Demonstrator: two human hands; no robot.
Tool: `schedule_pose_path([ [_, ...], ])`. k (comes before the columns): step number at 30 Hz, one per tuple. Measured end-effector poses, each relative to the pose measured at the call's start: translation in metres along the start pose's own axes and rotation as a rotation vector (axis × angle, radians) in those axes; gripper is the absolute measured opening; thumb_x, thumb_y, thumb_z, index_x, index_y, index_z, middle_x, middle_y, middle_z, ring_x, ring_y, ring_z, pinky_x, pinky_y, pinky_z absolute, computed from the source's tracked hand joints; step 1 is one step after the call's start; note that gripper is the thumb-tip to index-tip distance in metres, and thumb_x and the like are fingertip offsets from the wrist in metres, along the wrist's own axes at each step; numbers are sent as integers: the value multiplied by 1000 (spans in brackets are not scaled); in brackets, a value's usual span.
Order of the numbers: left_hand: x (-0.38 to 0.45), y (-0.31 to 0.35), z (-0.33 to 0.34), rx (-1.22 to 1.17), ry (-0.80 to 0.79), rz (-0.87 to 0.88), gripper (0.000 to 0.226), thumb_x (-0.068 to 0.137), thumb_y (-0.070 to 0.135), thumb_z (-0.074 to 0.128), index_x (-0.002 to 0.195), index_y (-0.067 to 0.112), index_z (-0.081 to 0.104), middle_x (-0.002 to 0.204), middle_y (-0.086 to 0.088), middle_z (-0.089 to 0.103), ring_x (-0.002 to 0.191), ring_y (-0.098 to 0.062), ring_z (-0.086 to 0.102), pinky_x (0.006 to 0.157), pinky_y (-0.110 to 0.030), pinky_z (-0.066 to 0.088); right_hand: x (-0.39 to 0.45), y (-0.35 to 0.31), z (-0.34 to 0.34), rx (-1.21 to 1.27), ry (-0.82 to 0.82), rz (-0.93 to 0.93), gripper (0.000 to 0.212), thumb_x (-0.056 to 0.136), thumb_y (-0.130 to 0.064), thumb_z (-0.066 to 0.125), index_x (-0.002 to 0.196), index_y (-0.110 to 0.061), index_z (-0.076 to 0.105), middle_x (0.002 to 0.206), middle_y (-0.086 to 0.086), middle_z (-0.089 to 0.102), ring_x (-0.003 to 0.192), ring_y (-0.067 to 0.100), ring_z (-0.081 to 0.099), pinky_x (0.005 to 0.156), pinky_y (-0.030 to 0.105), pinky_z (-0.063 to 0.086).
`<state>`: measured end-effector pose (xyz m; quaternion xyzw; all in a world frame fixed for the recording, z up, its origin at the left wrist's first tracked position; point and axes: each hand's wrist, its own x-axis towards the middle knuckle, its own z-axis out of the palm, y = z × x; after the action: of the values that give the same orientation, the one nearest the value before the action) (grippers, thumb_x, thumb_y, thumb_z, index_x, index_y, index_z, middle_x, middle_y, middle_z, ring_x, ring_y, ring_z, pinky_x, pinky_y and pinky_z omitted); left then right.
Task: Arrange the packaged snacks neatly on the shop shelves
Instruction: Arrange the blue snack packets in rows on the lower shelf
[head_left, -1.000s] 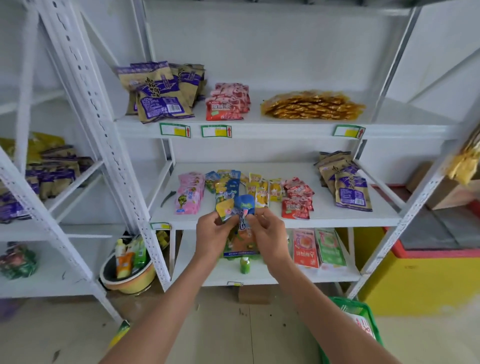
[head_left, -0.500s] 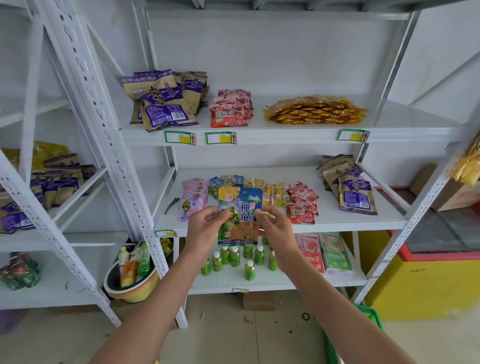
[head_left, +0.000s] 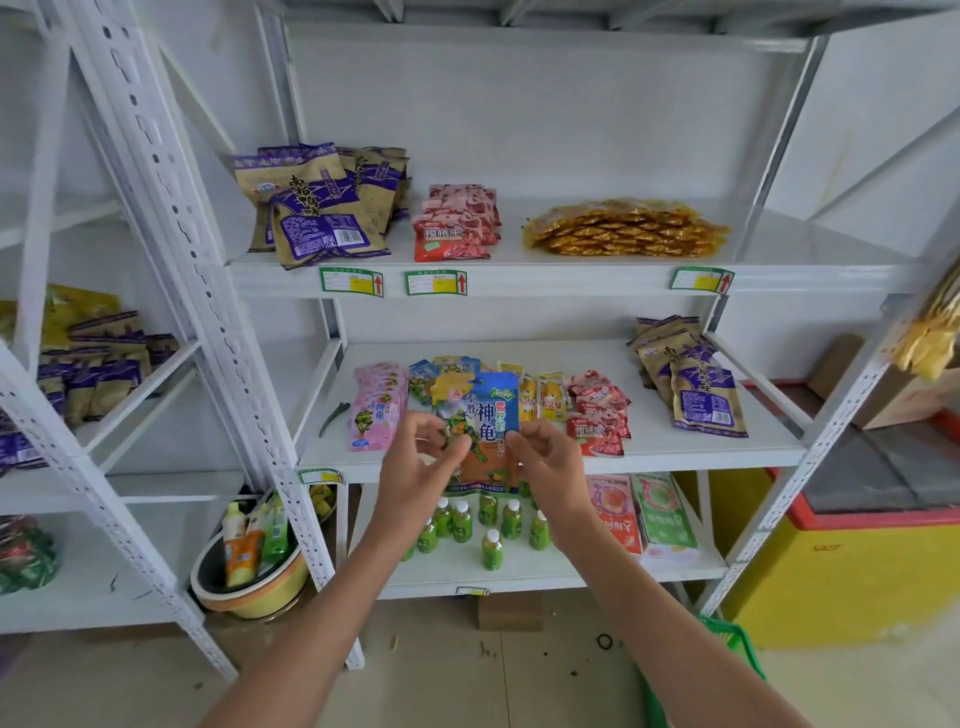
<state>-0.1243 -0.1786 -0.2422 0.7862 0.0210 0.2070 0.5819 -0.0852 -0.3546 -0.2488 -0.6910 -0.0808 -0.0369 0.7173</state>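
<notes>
Head view shows both hands holding a blue snack pouch (head_left: 480, 415) upright in front of the middle shelf (head_left: 675, 452), just ahead of the row of like pouches (head_left: 441, 370) lying there. The left hand (head_left: 415, 467) pinches the pouch's left edge between thumb and fingertips; the right hand (head_left: 545, 462) pinches its right edge the same way, so each grip is closed on the pouch. It looks like thin printed film, light and limp, likely to sag or fold if held by one corner, and glossy enough to slip from a loose pinch. Holding it by the two side seams, as now, seems the sound choice: the seams are the stiffest part and keep the face flat. Squeezing the middle would crease it. Pink pouches (head_left: 376, 408) lie to the left, red packets (head_left: 597, 415) to the right.
</notes>
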Motion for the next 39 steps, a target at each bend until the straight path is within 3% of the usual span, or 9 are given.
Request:
schedule_pose_path([
  [3,1,5,10,-97,-94,-97,33,91,54,66,114,31,63,117,9,66,102,8,62,94,-27,53,-2,1,10,-64,-69,-50,10,101,-11,64,97,-8,73,88,8,78,84,25,76,86,47,62],
  [7,7,3,8,-197,-86,-176,16,105,39,59,113,26,66,107,4,73,103,-14,73,97,-44,60,-4,-2,15,-86,-173,-84,34,98,6,50,105,-12,77,104,2,79,99,19,76,85,28,58],
  [10,8,3,4,-221,-95,-222,20,107,43,53,111,28,65,105,7,72,95,3,70,94,-29,57,-1,5,10,-120,-211,-130,48,92,20,42,113,-8,76,110,4,79,103,20,75,87,22,55],
  [13,7,3,4,-241,-87,-212,15,107,33,56,110,21,65,96,6,74,88,-4,72,74,-15,55,3,12,10,-130,-242,-150,51,91,25,43,113,-8,76,110,4,78,104,22,75,94,31,58],
  [18,10,1,1,-215,-92,-250,16,109,30,54,112,29,69,102,-15,74,97,-31,74,87,-53,60,10,17,3,-182,-96,-45,14,98,-4,65,106,-15,71,96,3,76,83,23,76,76,39,62],
  [21,15,0,-2,-220,-82,-254,17,109,29,53,107,29,70,98,-13,72,87,-16,72,79,-34,59,12,18,1,-357,-65,38,22,97,-28,74,115,-24,62,102,-4,71,76,21,75,66,42,62],
  [24,19,3,-2,-250,-71,-280,17,110,28,52,110,26,69,98,-7,72,75,-5,71,61,-18,57,10,15,1,-268,-132,135,17,100,-26,70,114,-17,67,103,-3,72,64,21,71,55,31,55],
  [28,20,1,-1,-268,-64,-294,17,109,29,53,110,28,70,99,-1,75,89,-12,72,71,-22,56,7,18,0,-196,-138,140,14,103,-20,66,94,-11,73,76,3,73,57,18,65,50,28,50],
  [39,19,-3,1,-257,-52,-320,20,109,31,54,114,28,72,103,0,79,103,-21,75,89,-37,58,-2,21,3,-171,-88,123,18,102,-20,67,89,-9,71,66,-1,64,52,17,60,52,31,47],
])
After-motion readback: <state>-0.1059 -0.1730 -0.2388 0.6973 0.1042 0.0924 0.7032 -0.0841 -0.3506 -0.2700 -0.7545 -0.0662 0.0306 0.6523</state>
